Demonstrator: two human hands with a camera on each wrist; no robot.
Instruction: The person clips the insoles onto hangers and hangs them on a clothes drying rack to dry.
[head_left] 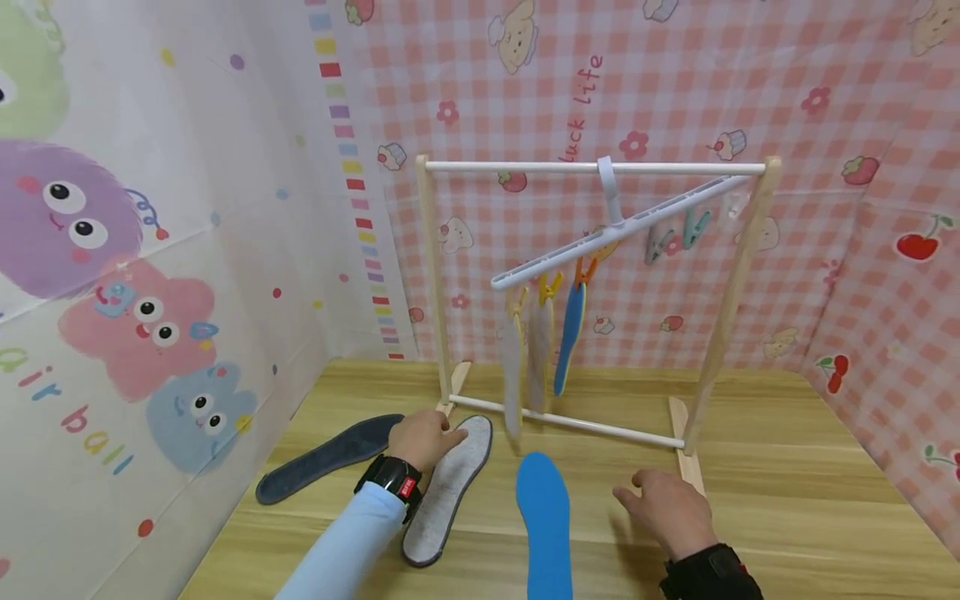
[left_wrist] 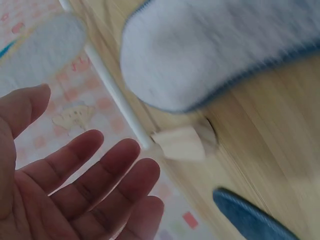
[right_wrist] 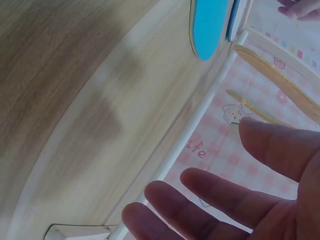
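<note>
My left hand [head_left: 422,439] hovers above the table with relaxed fingers and holds nothing. Beneath and beside it lie a grey fuzzy insole [head_left: 453,492] and a dark insole [head_left: 330,458]. The left wrist view shows its loose fingers apart from the grey insole [left_wrist: 200,50]. My right hand [head_left: 667,510] is over the table on the right, its fingers loosely bent around nothing. Between the hands a blue insole [head_left: 546,517] lies flat. From a tilted white hanger [head_left: 592,243], two pale insoles [head_left: 512,367] and a blue one [head_left: 571,337] hang by yellow and orange clips.
A wooden rack [head_left: 435,275] with white bars stands at the back, its right foot [head_left: 686,442] just beyond my right hand. Green clips [head_left: 696,227] dangle from the hanger's right half. Patterned cloth [head_left: 540,100] covers the walls behind and at both sides.
</note>
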